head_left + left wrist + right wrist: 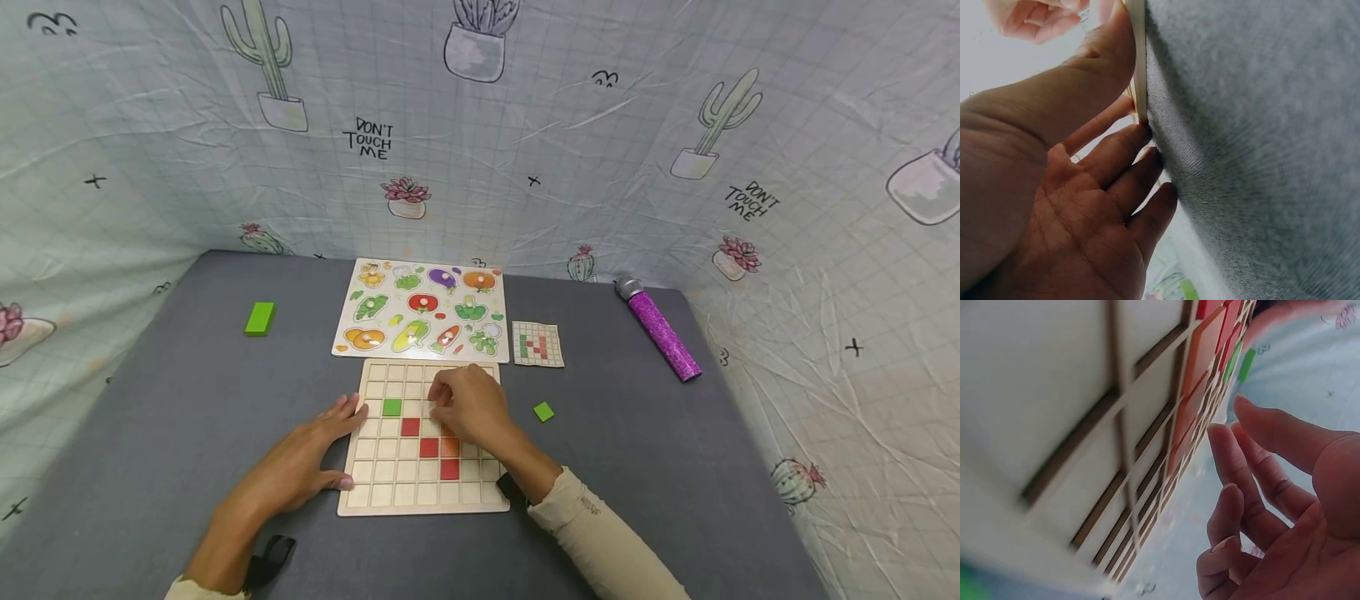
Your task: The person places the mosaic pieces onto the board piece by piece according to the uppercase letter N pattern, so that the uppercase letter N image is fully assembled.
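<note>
A wooden grid board (382, 496) lies on the dark grey table. A green tile (392, 407), several red tiles (410, 427) and orange tiles (1190, 409) fill some of its squares. Along the board's left edge rests my left hand (307, 454), thumb and fingers spread and touching the rim. My right hand (474, 404) hovers over the upper right part of the board and hides several squares. In the right wrist view, its thumb and fingertips stand apart, with nothing visible between them. A loose green tile (543, 412) lies right of the board.
Behind the board lies a vegetable puzzle (342, 333), with a small grid pattern card (537, 344) beside it. A green block (260, 319) sits at the far left. A glittery purple microphone (663, 333) lies at the right. A printed cloth (480, 167) surrounds the table.
</note>
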{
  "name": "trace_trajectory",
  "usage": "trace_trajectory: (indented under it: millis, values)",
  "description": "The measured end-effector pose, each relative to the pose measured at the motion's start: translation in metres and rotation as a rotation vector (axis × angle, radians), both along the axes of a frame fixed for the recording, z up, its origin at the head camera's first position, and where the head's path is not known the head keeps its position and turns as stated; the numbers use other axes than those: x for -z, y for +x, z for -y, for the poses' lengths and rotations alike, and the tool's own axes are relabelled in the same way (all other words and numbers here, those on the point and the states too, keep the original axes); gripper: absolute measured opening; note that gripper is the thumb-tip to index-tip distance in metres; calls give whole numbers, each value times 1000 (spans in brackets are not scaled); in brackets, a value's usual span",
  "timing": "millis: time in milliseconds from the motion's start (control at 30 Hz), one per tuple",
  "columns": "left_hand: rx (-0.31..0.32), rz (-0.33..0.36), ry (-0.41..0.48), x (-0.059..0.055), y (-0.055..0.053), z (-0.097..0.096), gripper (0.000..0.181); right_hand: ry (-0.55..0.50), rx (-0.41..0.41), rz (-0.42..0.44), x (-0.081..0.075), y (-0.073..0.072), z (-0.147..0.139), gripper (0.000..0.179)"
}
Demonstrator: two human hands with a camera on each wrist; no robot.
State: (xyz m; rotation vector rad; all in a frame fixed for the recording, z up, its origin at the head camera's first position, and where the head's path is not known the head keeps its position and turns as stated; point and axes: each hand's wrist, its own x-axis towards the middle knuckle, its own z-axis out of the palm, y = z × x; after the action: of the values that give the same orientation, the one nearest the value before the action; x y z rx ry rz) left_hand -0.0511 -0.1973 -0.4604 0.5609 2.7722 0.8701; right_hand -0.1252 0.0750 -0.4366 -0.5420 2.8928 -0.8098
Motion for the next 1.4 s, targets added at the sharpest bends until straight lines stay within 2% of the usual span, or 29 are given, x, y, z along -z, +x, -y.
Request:
trace_trajectory:
  millis: [433,600,967,1133,1400]
  values:
    - [-4,10,8,-2,2,0,100,-58,99,9,5,10,-62,16]
    - [-1,14,7,-3,2,0,99,-68,160,11,7,12,-86,18]
    - [5,8,6,-4,1,1,99,15,295,23,10,9,-130,23]
    - [3,16,8,-4,1,1,99,95,345,35,10,5,-142,27]
    - [8,10,5,-5,1,1,99,152,344,104,7,4,-146,23]
